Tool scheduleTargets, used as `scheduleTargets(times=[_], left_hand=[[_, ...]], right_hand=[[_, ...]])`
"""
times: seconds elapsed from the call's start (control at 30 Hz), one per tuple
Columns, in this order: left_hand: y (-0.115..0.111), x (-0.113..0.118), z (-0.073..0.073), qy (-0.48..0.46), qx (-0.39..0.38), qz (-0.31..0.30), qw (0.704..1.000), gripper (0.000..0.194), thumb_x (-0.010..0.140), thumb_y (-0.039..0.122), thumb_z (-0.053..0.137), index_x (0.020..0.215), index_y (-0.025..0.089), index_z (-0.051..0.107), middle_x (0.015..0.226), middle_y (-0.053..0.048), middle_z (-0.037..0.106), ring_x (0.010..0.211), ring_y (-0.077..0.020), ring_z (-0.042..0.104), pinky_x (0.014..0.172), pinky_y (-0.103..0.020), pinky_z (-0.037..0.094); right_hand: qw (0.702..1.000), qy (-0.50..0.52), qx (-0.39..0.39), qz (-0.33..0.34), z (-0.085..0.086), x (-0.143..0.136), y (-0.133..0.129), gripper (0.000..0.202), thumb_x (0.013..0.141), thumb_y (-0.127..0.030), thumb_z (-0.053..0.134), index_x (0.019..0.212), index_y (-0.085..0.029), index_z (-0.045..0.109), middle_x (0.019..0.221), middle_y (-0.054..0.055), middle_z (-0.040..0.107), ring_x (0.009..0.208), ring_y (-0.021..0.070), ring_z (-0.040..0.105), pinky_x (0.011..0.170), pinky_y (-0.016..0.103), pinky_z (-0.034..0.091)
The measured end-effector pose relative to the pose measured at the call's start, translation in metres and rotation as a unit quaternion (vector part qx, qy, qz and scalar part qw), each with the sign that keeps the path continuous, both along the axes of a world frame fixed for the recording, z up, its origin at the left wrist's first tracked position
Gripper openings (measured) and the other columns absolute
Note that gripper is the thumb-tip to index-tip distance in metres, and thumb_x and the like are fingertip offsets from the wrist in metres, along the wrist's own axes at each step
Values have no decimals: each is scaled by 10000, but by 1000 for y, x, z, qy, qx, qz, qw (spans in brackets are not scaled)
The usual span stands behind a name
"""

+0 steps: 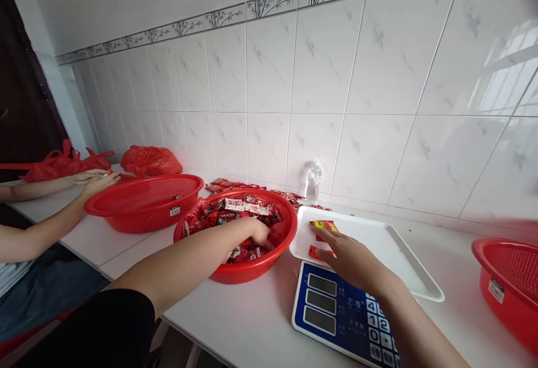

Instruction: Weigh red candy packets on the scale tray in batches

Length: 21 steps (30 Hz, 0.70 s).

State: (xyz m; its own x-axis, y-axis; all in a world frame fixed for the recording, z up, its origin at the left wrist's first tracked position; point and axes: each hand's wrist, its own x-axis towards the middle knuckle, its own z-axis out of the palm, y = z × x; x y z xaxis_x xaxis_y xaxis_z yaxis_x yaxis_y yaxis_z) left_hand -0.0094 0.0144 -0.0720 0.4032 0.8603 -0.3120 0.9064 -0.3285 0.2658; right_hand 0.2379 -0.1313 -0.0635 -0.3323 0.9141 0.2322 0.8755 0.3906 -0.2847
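Note:
My left hand (261,233) reaches into a red basket (235,273) full of red candy packets (222,218); its fingers are partly hidden among them. My right hand (342,250) lies over the near left part of a white tray (378,239), fingers spread, touching or just above a red and yellow packet (323,226) and a smaller red packet (314,252). Below the tray, partly covered by my right forearm, is a blue scale panel (332,312) with three grey displays and number keys.
Another red basket (143,211) stands left, beside another person's hands (98,180). Red plastic bags (151,161) lie behind. More packets (229,184) and a clear bottle (313,183) are along the tiled wall. A third red basket (508,284) is at the right edge.

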Motion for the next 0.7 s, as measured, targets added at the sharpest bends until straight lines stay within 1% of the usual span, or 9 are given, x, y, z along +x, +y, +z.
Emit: scheduleTargets(times=[0.1,0.2,0.27,0.37,0.43,0.53,0.6,0.7], left_hand=[[2,5,-8,61,-11,6,998,405,382,380,857,685,193,664,726,-89,664,811,-354,620,816,-480,451],[1,7,-9,78,8,6,997,482,412,405,845,819,200,687,830,-102,669,900,-385,603,857,-506,429],[-1,8,-10,67,31,22,997,503,394,391,854,830,200,692,813,-97,663,938,-406,591,871,-517,420],[-3,11,-14,46,41,52,997,476,329,337,875,740,187,687,681,-81,634,920,-434,591,867,-547,416],[-3,15,-16,44,32,60,997,424,330,330,876,673,184,674,587,-67,599,865,-422,607,848,-548,427],[-3,16,-16,37,28,53,998,362,426,407,843,657,190,669,528,-45,571,786,-361,624,813,-497,460],[-4,15,-14,33,30,36,998,374,459,439,819,699,193,673,560,-38,590,759,-328,625,784,-457,477],[-7,11,-9,42,28,1,999,424,417,387,828,765,200,672,697,-47,656,757,-306,626,752,-408,487]], right_hand=[[1000,7,-11,-6,2,0,0,524,934,-345,421,1448,-256,379,1321,110,581,1168,282,575,906,464,474],[1000,5,-13,-15,0,0,3,531,923,-360,438,1439,-245,394,1366,107,542,1206,274,546,920,450,469],[1000,-3,-4,-22,-3,1,7,534,909,-343,454,1429,-229,411,1377,102,533,1219,273,534,937,445,456],[999,-17,-1,-46,-5,5,13,511,910,-363,443,1401,-223,447,1275,98,617,1141,284,589,906,457,460],[997,-22,-9,-68,-6,10,16,489,921,-415,408,1363,-223,492,1180,102,669,1049,302,635,836,462,480],[994,-35,-9,-105,-8,20,21,485,917,-458,379,1320,-237,535,1121,124,689,949,326,668,739,456,489],[991,-48,-7,-123,-10,27,24,480,909,-458,373,1314,-261,540,1078,128,701,911,330,677,700,445,485],[988,-56,-16,-141,-10,35,27,472,900,-457,360,1285,-272,561,1020,121,711,881,327,679,667,427,477]])
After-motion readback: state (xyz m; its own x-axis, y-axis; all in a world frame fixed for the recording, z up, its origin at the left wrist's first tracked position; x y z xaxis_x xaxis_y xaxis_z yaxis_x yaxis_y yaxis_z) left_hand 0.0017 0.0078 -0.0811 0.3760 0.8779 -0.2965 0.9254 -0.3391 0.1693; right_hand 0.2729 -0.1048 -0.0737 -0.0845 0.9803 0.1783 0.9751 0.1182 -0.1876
